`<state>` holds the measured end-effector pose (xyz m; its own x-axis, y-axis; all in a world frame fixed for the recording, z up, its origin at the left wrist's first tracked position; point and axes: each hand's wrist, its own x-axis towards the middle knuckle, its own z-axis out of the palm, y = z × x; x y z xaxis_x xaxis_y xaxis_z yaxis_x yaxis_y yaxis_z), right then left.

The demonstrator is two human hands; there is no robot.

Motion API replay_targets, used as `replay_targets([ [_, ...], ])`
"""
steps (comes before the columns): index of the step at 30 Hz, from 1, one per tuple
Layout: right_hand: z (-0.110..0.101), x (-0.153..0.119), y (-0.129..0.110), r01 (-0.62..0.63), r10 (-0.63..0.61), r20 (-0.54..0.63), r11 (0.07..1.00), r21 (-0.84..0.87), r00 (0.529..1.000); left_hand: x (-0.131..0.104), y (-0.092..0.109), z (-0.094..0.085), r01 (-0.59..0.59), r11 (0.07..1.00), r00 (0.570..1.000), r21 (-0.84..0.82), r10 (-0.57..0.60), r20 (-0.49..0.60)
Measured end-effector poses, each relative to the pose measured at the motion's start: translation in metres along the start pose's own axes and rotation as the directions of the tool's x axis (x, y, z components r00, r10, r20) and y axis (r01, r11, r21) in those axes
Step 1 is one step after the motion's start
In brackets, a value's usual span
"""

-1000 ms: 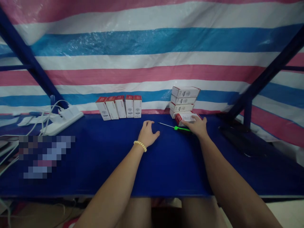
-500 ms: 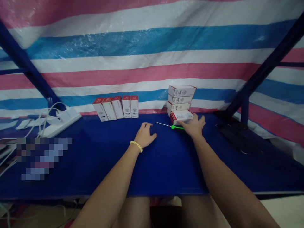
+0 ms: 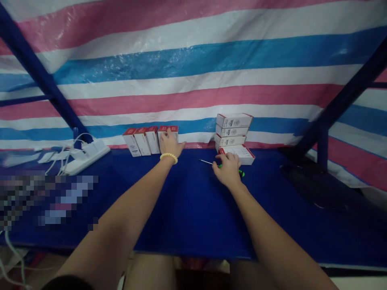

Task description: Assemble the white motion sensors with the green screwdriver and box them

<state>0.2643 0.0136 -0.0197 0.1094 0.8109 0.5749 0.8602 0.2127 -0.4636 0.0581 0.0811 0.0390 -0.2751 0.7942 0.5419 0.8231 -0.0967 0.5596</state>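
Note:
My left hand (image 3: 171,146) is at the right end of a row of upright white-and-red boxes (image 3: 142,143). Its fingers reach over the front and top of the right-end boxes (image 3: 173,129), thumb spread to the right; whether it grips one is hidden. My right hand (image 3: 228,168) hovers over or touches a screwdriver with a green-and-black handle (image 3: 242,173), its fingers loosely bent and apart. The thin metal shaft points left, and the hand covers much of the handle. Just behind, similar boxes lie in a stack (image 3: 232,131), the bottom box (image 3: 242,154) jutting forward.
A white power strip (image 3: 87,155) with plugs and cables is at the left, near a pixelated patch. On the right lies a dark flat object (image 3: 311,187). Blue metal posts (image 3: 322,147) and a striped plastic sheet (image 3: 193,96) stand behind the blue tabletop (image 3: 193,217).
My left hand has moved forward and left from the bare tabletop to the upright boxes. My right hand has left the bottom box of the stack and shifted left onto the screwdriver.

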Motion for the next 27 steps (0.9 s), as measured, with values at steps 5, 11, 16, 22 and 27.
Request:
replay_targets([
  [5, 0.0, -0.002, -0.003, -0.005, 0.005, -0.025, 1.0, -0.001, 1.0, 0.023, 0.001, 0.0, 0.064, 0.992, 0.992, 0.107, -0.052, -0.112],
  [11, -0.005, 0.003, -0.002, 0.037, -0.027, -0.063, 0.987, 0.156, 0.998, -0.004, -0.009, -0.001, -0.029, 0.999, 0.986, -0.04, 0.022, -0.165],
  [16, -0.007, -0.001, -0.012, -0.157, 0.04, 0.23, 0.842, 0.517, 0.972, -0.055, -0.015, -0.011, -0.251, 0.95, 0.967, -0.188, 0.238, -0.09],
  [22, 0.0, -0.011, -0.024, -0.346, -0.012, 0.435, 0.588, 0.731, 0.9, -0.1, 0.0, -0.014, -0.616, 0.762, 0.785, -0.199, 0.613, -0.083],
  [27, -0.007, -0.009, -0.025, -0.322, -0.019, 0.387, 0.518, 0.792, 0.922, -0.1, 0.004, -0.018, -0.665, 0.697, 0.72, -0.269, 0.694, 0.019],
])
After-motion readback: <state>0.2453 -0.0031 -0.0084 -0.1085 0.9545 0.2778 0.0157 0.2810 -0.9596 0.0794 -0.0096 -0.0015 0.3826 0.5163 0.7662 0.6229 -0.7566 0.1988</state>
